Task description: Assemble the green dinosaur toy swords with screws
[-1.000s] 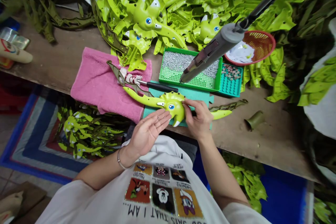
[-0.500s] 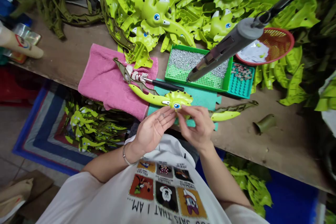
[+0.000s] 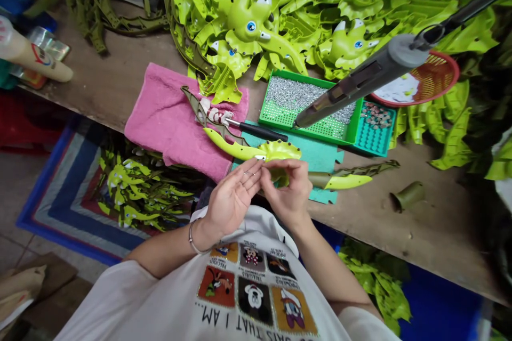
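Observation:
A lime-green dinosaur toy shell (image 3: pixel 280 150) lies tipped on its edge on a teal mat (image 3: pixel 316 155) at the front of the wooden bench; its tail (image 3: pixel 344 180) points right. My right hand (image 3: pixel 288 194) is closed on the lower edge of the toy's head. My left hand (image 3: pixel 232 197) is palm-up just to the left, fingers stretched, and its fingertips touch the right hand's fingers beside the toy. I cannot make out anything lying in the palm.
A hanging grey power screwdriver (image 3: pixel 360 80) points down over a green tray of screws (image 3: pixel 296 98). Nearby are a small teal tray (image 3: pixel 374 122), a red basket (image 3: pixel 432 77), a pink towel (image 3: pixel 168 122), a black-handled tool (image 3: pixel 256 130) and a heap of green shells (image 3: pixel 280 10).
The dinosaur toy has been tipped from lying flat, eye up, onto its edge. My right hand slid under its head and my left hand's fingertips closed in against it.

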The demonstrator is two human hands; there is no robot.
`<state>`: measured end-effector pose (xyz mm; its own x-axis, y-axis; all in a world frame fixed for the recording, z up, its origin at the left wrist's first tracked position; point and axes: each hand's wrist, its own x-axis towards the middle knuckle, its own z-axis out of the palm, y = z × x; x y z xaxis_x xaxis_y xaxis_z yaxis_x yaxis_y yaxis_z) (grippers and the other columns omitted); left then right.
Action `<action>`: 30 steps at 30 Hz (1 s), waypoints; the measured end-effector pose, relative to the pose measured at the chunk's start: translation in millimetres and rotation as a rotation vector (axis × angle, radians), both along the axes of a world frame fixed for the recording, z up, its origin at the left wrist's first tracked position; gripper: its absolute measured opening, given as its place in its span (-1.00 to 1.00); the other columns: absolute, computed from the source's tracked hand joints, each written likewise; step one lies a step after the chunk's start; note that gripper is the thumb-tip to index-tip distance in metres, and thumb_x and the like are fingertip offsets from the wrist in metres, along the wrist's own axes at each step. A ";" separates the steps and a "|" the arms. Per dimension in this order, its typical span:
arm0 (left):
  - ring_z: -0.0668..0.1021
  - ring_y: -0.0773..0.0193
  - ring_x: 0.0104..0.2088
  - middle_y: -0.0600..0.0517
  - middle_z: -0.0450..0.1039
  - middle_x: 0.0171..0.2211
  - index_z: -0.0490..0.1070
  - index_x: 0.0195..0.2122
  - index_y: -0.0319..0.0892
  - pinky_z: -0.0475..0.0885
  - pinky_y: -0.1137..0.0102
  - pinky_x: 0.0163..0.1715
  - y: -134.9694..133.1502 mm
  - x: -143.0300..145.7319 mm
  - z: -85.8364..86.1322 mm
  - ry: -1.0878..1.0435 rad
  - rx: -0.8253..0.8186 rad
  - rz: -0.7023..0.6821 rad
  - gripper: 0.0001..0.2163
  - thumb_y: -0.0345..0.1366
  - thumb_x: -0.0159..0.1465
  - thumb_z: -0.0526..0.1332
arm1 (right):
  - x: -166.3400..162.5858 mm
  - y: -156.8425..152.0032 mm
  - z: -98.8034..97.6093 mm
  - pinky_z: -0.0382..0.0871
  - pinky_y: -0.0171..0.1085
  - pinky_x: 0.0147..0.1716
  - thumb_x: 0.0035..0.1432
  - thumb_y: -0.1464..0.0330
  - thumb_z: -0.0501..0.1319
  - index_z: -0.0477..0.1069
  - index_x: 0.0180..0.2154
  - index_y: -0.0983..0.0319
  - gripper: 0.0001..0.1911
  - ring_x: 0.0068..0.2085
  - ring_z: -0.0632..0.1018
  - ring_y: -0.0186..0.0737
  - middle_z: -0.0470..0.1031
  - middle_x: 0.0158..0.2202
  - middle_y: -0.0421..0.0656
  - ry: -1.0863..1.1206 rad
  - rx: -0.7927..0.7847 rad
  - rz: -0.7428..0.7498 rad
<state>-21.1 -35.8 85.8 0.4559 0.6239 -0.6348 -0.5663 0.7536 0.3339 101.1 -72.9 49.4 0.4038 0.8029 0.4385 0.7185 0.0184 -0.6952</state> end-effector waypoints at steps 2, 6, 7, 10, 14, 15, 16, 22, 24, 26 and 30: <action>0.54 0.17 0.14 -0.14 0.57 0.02 0.51 -0.04 -0.31 0.28 0.23 0.29 2.4 -1.6 0.0 0.008 -0.019 0.030 -0.70 -0.41 0.38 0.00 | 6.5 9.2 -3.0 0.48 -0.19 -0.31 0.17 0.46 0.27 0.30 -0.19 0.16 -0.80 -0.31 0.57 -0.21 0.53 -0.33 -0.19 -0.117 0.042 0.008; 0.56 0.16 0.11 -0.16 0.59 -0.01 0.49 -0.04 -0.34 0.26 0.21 0.31 5.5 -3.1 0.6 0.021 -0.057 0.046 -0.69 -0.41 0.38 -0.01 | 15.6 19.7 -6.8 0.41 -0.19 -0.31 0.18 0.50 0.26 0.31 -0.21 0.17 -0.82 -0.32 0.55 -0.20 0.54 -0.37 -0.17 -0.322 0.080 0.070; 0.56 0.15 0.11 -0.16 0.59 -0.01 0.49 -0.02 -0.34 0.25 0.20 0.31 5.9 -3.3 0.7 0.021 -0.063 0.049 -0.69 -0.41 0.38 -0.01 | 16.4 20.0 -6.5 0.41 -0.18 -0.30 0.18 0.50 0.26 0.32 -0.20 0.18 -0.81 -0.32 0.56 -0.19 0.55 -0.37 -0.17 -0.343 0.083 0.091; 0.54 0.14 0.14 -0.18 0.57 0.01 0.45 0.06 -0.36 0.23 0.18 0.32 6.7 -4.1 0.8 0.023 -0.077 0.051 -0.66 -0.41 0.38 -0.01 | 16.7 16.3 -2.4 0.42 -0.17 -0.23 0.16 0.52 0.27 0.34 -0.17 0.18 -0.77 -0.28 0.58 -0.18 0.59 -0.33 -0.14 -0.340 0.105 0.145; 0.48 0.14 0.20 -0.20 0.54 0.05 0.45 0.06 -0.36 0.22 0.20 0.32 8.1 -5.7 2.8 0.028 -0.093 0.027 -0.66 -0.39 0.39 -0.02 | 17.0 7.6 6.5 0.42 -0.13 -0.03 0.14 0.55 0.28 0.36 -0.09 0.15 -0.69 -0.21 0.63 -0.23 0.64 -0.30 -0.20 -0.268 0.180 0.322; 0.48 0.13 0.21 -0.20 0.54 0.06 0.47 0.03 -0.37 0.23 0.21 0.32 8.5 -6.2 3.8 0.030 -0.099 0.014 -0.66 -0.39 0.40 -0.02 | 17.3 5.6 8.2 0.40 -0.11 0.01 0.15 0.54 0.28 0.37 -0.09 0.14 -0.69 -0.19 0.64 -0.23 0.64 -0.30 -0.22 -0.271 0.187 0.380; 0.47 0.13 0.21 -0.21 0.54 0.06 0.48 0.01 -0.37 0.23 0.21 0.32 8.9 -6.7 5.0 0.028 -0.106 -0.002 -0.66 -0.39 0.41 -0.03 | 17.6 3.8 9.7 0.37 -0.11 0.03 0.16 0.54 0.27 0.37 -0.09 0.14 -0.70 -0.18 0.64 -0.24 0.65 -0.30 -0.24 -0.285 0.184 0.425; 0.44 0.08 0.23 -0.21 0.54 0.05 0.52 -0.03 -0.35 0.21 0.19 0.32 5.8 -9.2 7.2 -0.021 -0.110 -0.122 -0.67 -0.34 0.42 0.00 | 19.2 -0.5 17.0 0.33 -0.12 -0.01 0.22 0.52 0.22 0.35 -0.11 0.14 -0.76 -0.21 0.63 -0.27 0.64 -0.29 -0.25 -0.323 0.106 0.482; 0.45 0.08 0.22 -0.20 0.55 0.03 0.53 -0.04 -0.33 0.21 0.18 0.32 2.2 -8.7 4.5 -0.030 -0.095 -0.151 -0.68 -0.33 0.42 0.01 | 19.6 -1.7 19.6 0.34 -0.14 -0.09 0.23 0.53 0.20 0.31 -0.13 0.15 -0.78 -0.26 0.59 -0.27 0.61 -0.30 -0.23 -0.290 0.090 0.495; 0.49 0.10 0.19 -0.17 0.57 0.00 0.54 -0.06 -0.30 0.23 0.17 0.31 -1.6 -7.9 0.8 -0.014 -0.057 -0.131 -0.71 -0.38 0.40 0.04 | 20.8 -4.7 21.2 0.34 -0.16 -0.15 0.21 0.55 0.20 0.27 -0.14 0.17 -0.77 -0.27 0.54 -0.25 0.58 -0.29 -0.20 -0.255 0.081 0.500; 0.57 0.15 0.09 -0.13 0.59 -0.01 0.53 -0.07 -0.27 0.27 0.17 0.29 -6.3 -9.2 -5.1 0.072 0.060 0.002 -0.76 -0.47 0.36 0.10 | 25.5 -16.6 18.0 0.31 -0.18 -0.23 0.16 0.59 0.23 0.24 -0.11 0.18 -0.68 -0.32 0.48 -0.23 0.56 -0.31 -0.20 -0.262 0.046 0.431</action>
